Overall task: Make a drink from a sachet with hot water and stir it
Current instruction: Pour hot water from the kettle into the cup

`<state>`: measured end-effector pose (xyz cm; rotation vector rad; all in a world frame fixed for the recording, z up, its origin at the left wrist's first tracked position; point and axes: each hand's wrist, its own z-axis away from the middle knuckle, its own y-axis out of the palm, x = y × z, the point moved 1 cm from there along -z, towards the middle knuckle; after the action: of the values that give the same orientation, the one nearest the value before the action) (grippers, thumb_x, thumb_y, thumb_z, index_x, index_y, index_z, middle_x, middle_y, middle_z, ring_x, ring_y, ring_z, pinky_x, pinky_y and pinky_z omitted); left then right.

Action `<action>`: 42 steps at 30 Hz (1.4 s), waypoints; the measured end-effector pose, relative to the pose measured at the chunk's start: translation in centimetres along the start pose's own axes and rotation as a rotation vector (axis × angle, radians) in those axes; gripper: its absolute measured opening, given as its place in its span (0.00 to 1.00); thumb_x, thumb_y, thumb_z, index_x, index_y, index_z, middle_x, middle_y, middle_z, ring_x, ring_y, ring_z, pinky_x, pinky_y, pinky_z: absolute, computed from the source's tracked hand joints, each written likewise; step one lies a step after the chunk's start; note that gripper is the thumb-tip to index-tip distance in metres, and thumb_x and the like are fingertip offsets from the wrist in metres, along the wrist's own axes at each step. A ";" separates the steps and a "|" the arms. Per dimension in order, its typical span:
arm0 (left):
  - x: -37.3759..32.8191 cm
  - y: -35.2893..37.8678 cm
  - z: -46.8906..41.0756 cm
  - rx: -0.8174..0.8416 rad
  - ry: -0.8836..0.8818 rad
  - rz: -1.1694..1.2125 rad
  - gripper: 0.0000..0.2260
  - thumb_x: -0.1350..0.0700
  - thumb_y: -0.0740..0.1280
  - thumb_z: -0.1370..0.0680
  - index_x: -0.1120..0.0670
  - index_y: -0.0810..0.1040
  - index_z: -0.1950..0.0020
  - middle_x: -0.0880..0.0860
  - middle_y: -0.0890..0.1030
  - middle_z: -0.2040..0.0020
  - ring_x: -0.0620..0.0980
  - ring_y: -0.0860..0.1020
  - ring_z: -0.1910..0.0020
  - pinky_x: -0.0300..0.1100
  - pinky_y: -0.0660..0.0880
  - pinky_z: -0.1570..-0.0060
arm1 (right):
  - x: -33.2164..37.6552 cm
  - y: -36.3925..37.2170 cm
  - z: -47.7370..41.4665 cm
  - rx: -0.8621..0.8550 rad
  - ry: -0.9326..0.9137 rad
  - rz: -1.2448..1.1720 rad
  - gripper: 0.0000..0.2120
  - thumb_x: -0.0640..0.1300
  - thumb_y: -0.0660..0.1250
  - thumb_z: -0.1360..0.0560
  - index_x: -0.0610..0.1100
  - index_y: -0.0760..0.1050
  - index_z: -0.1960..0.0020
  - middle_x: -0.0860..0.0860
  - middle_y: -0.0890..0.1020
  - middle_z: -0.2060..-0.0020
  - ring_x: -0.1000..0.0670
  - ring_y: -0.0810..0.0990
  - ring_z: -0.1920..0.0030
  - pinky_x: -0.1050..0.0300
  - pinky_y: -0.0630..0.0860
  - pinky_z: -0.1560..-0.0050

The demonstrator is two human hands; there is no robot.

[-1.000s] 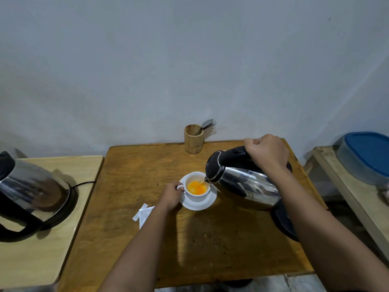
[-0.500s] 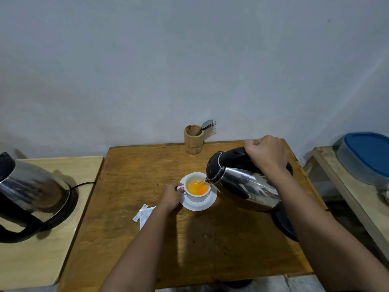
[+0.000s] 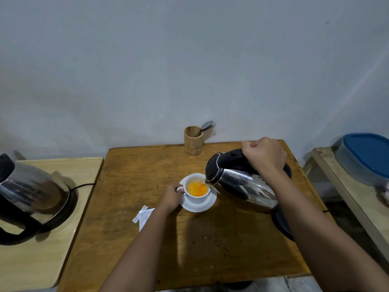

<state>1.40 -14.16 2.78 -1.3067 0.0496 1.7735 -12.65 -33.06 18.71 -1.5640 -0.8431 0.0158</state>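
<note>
A white cup [image 3: 197, 198] holding orange liquid stands on a white saucer [image 3: 199, 207] in the middle of the wooden table [image 3: 189, 249]. My left hand [image 3: 171, 196] grips the cup's handle. My right hand [image 3: 263, 155] holds the black handle of a steel kettle [image 3: 242, 184], tilted left with its spout over the cup; a thin stream of water runs into it. The torn white sachet [image 3: 144, 216] lies left of my left forearm. A wooden holder [image 3: 192, 142] with a spoon and fork [image 3: 207, 125] stands at the table's back edge.
The kettle's black base [image 3: 281, 223] sits at the table's right edge under my right arm. A second steel kettle [image 3: 31, 197] stands on its base on a lighter side table [image 3: 31, 260] at left. A blue-lidded container [image 3: 366, 154] rests on a bench at right.
The kettle has stayed tilted over the cup with water pouring in; the orange liquid has risen slightly. Both hands have kept their places.
</note>
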 end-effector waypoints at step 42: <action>-0.3 0.2 -0.3 0.006 0.019 -0.110 0.14 0.58 0.58 0.20 0.59 0.74 0.36 0.60 0.77 0.38 0.56 0.75 0.40 0.49 0.71 0.42 | 0.0 0.2 0.4 -0.036 0.024 0.000 0.19 0.49 0.60 0.29 0.42 0.70 0.76 0.50 0.68 0.80 0.49 0.66 0.78 0.62 0.61 0.73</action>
<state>1.49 -14.61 2.86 -1.2972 -0.0056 1.6672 -12.76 -32.71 18.41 -1.5947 -0.8288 -0.0182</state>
